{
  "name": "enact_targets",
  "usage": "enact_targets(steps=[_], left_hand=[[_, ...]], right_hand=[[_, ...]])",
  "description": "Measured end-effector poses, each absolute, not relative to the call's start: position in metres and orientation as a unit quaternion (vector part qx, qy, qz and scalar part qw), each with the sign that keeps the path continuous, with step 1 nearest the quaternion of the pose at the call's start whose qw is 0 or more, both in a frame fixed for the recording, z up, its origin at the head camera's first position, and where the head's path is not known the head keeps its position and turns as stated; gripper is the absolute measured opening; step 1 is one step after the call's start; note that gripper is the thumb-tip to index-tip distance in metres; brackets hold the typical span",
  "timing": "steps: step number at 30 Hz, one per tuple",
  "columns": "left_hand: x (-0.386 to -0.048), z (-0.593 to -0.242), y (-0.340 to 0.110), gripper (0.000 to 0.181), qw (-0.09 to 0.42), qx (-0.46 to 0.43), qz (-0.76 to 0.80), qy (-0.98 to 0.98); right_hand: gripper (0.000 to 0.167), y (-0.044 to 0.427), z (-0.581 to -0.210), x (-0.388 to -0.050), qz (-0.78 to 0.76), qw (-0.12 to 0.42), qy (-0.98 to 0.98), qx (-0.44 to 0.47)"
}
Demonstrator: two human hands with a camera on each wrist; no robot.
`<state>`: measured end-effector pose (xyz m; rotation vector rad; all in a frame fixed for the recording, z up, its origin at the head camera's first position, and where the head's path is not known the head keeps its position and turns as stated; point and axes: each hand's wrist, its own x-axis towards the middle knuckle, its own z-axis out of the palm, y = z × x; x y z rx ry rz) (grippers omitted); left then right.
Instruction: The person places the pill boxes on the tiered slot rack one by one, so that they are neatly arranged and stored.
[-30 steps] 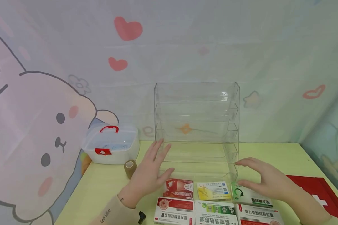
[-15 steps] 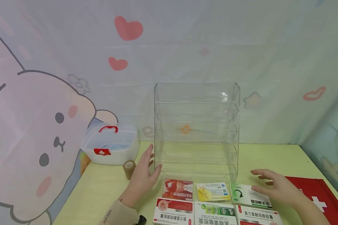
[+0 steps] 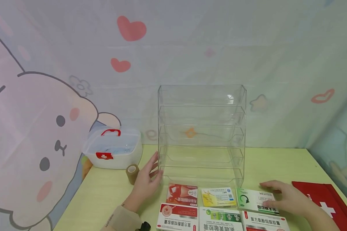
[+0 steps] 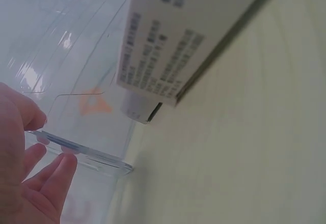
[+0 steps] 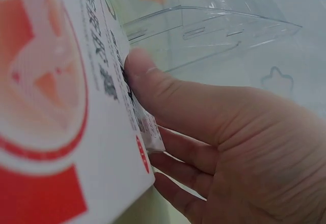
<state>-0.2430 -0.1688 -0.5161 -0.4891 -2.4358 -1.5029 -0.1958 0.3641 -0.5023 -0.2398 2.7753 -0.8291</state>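
Note:
At the lower left edge of the clear tiered rack is my left hand. In the left wrist view my left hand holds the rack's side panel, thumb on one side and fingertips on the other. My right hand grips the right end of a green-and-white medicine box lying on the table. The right wrist view shows the right hand's thumb on that box's printed face and fingers at its edge, partly hidden.
Beside the held box lie a yellow-and-white box and a red box, with several boxes in front. At left stand a brown roll and a white first-aid case. A red pouch lies at right.
My left hand has moved down and left from in front of the rack to its side edge. My right hand has moved right, away from the rack, and taken hold of the green-and-white box.

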Motion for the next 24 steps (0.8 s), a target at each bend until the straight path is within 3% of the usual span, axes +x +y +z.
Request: enact_targets(steps=[9,24], left_hand=[[-0.246,-0.527,-0.172,0.071,0.117,-0.178,-0.550,-0.808],[-0.249,-0.535,-0.174,0.067,0.115,-0.177,-0.561,-0.800]], right_hand=[[0.072,0.365,-0.503,-0.196,-0.287,0.130,0.946,-0.079],[0.087,0.362,-0.503,-0.196,-0.292,0.147,0.943,-0.055]])
